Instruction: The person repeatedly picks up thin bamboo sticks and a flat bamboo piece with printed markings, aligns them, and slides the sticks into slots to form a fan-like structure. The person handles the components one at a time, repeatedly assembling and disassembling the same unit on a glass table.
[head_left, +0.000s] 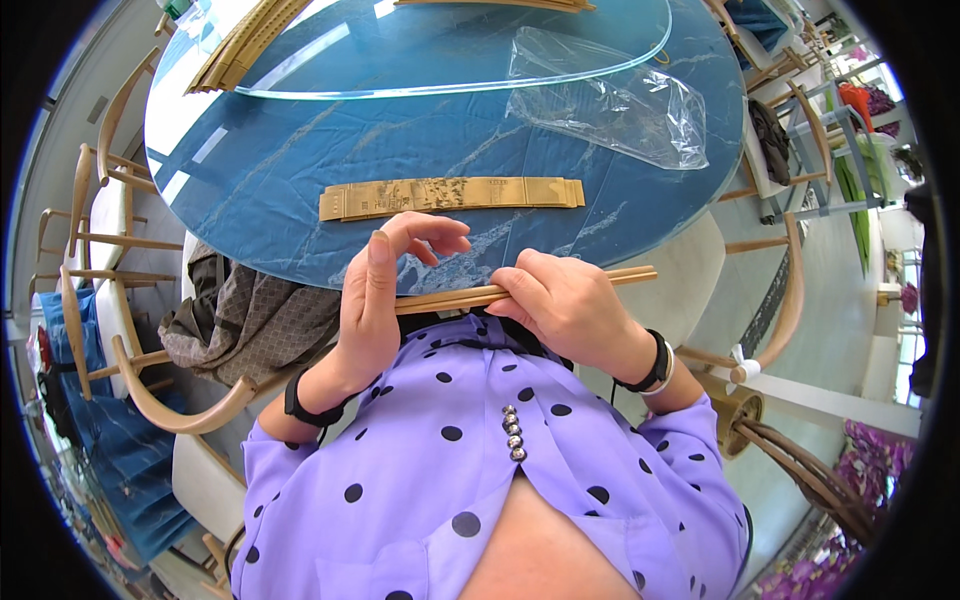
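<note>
My right hand (570, 302) is closed round a few thin wooden chopsticks (450, 300), held level in front of my waist at the table's near edge. Their right ends stick out past my wrist side. At the left, the ends reach the palm of my left hand (385, 285), which is open, thumb up and fingers loosely bent. Whether the palm touches the ends I cannot tell. Just beyond my hands lies a fanned row of flat gold paper sleeves (455, 195) with dark print, on the blue marbled tabletop (300, 150).
A crumpled clear plastic bag (620, 105) lies at the far right, partly under the glass turntable (450, 85). More gold sleeves (245, 45) are stacked on the turntable at the far left. Wooden chairs (180, 400) stand around; a brown patterned bag (250, 315) sits at my left.
</note>
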